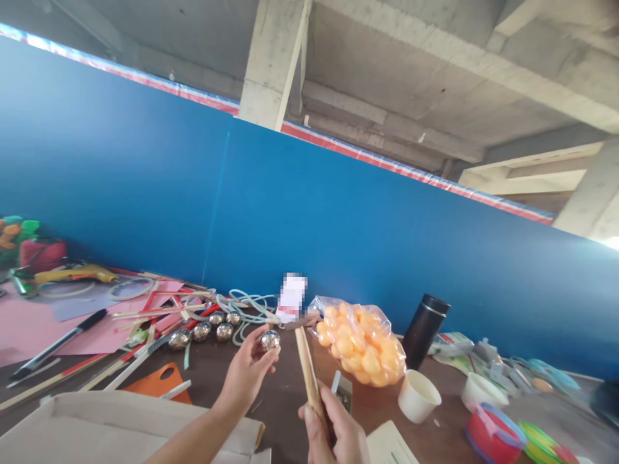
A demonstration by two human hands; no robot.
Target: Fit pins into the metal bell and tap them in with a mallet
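My left hand [249, 370] is closed around a shiny metal ball [269, 341], with the fingers behind it and the thumb below. To its right, my right hand [333, 428] grips a light wooden stick [308, 367] that points up and slightly left; its lower end is hidden in my fingers. The stick and the ball are apart. Several similar metal balls [201, 331] lie on the brown table left of my left hand. Past the stick is a clear bag of orange balls [362, 345].
A black flask [425, 332] and white paper cups [420, 396] stand at right, near a red tub [494, 435]. Cardboard [120, 428], an orange board [162, 381], a marker [60, 345], pink paper [24, 328] and thin sticks cover the left. A blue partition [309, 212] rises behind the table.
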